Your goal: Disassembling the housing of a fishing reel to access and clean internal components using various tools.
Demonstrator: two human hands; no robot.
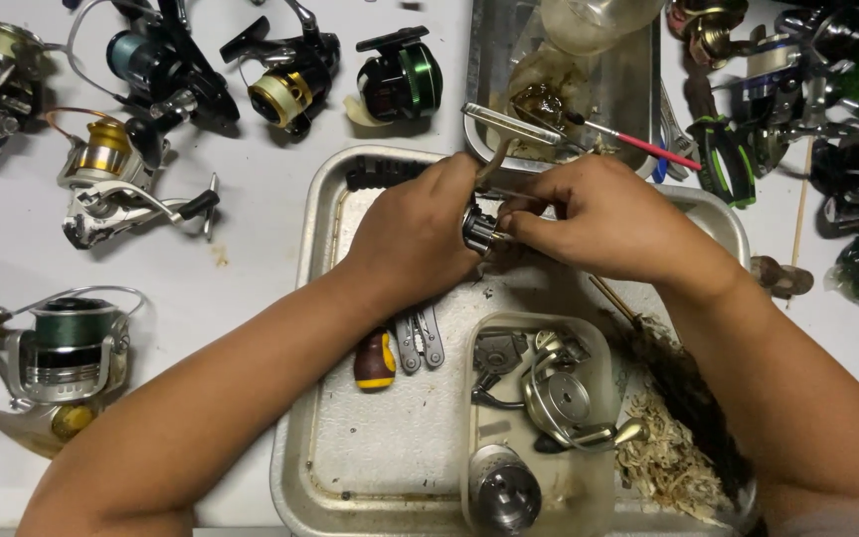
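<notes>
I am gripping a small dark reel part (479,229) at the frame's centre, my left hand (415,234) clamped around it, my right hand (603,214) pinching its end. Over the metal tray (315,298), a slipping piece could bounce away, I'd judge.

A: What is held at the centre of the view?

B: A small dark metal reel part (479,231), ribbed and cylindrical, is gripped between the left hand (415,239) and the right hand (603,217). It is held above the metal tray (322,199), near its far edge.

A: How much of it is shown?

B: Only a short section is exposed between the fingers; the rest is hidden by the hands.
</notes>
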